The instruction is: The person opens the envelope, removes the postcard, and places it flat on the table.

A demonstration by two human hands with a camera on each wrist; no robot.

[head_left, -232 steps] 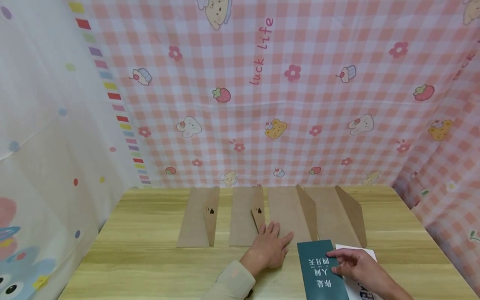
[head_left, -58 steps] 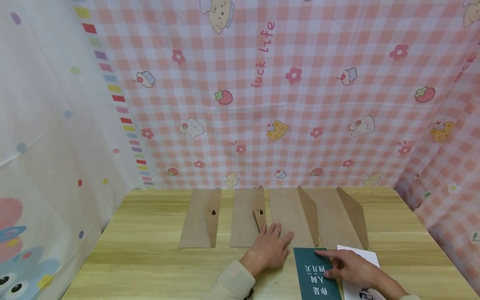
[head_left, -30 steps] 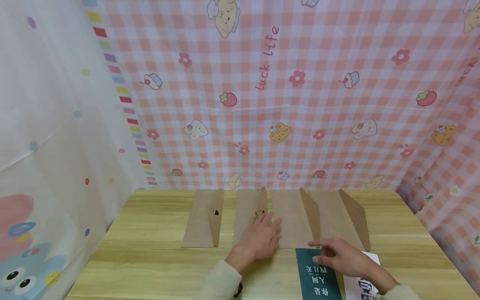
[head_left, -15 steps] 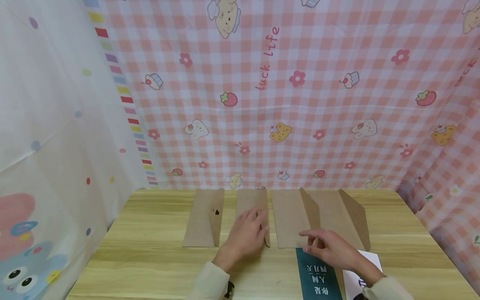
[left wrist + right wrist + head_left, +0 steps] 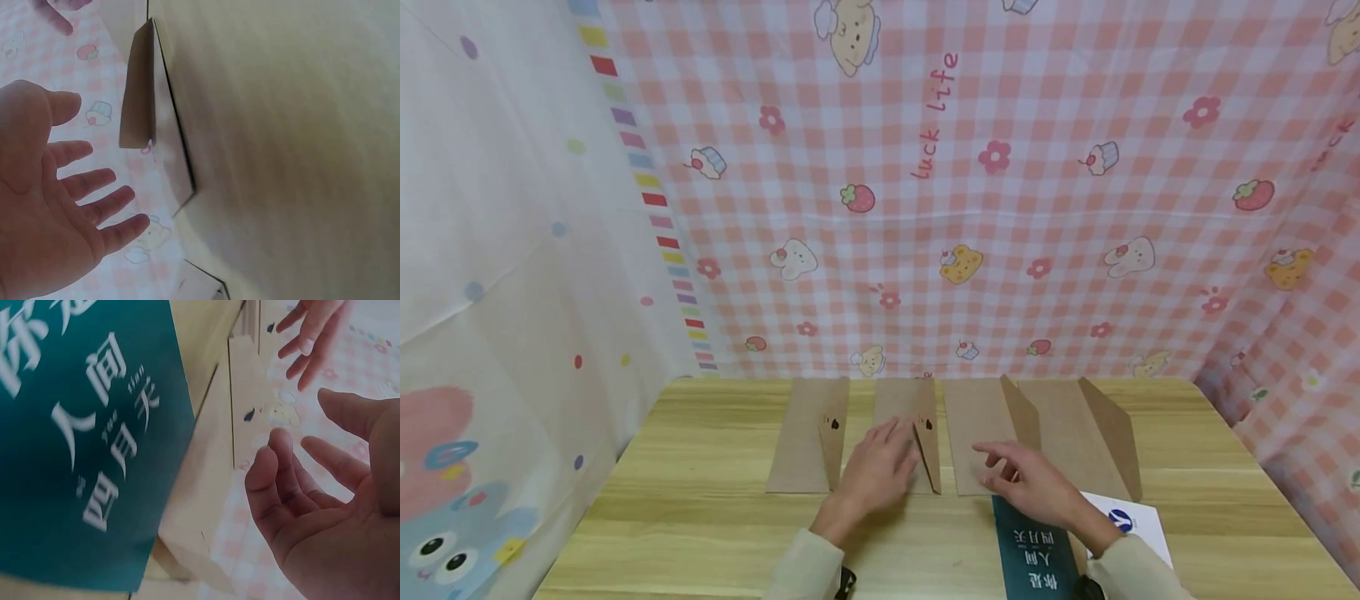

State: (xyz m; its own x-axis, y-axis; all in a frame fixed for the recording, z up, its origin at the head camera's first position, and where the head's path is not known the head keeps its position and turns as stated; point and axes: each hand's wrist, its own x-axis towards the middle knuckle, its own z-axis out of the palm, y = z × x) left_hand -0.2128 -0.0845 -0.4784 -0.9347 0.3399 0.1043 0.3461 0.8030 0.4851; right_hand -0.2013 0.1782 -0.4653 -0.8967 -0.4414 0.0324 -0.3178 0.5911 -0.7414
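Note:
Several brown paper envelopes lie in a row. My left hand is over the second envelope, its flap partly raised. In the left wrist view the fingers of my left hand are spread and hold nothing. My right hand hovers over the near end of the third envelope, whose flap is unfolded. Loosely bent and holding nothing, the fingers of my right hand show in the right wrist view. Below it lies a dark green card with white Chinese characters, partly hidden by that hand.
At the left of the row is an envelope with its flap folded over. The rightmost envelope has its flap unfolded. A white printed card lies beside the green one. Patterned cloth hangs behind the wooden table.
My left hand has moved left, from between the middle envelopes onto the second one. My right hand has left the green card and moved forward and left over the third envelope.

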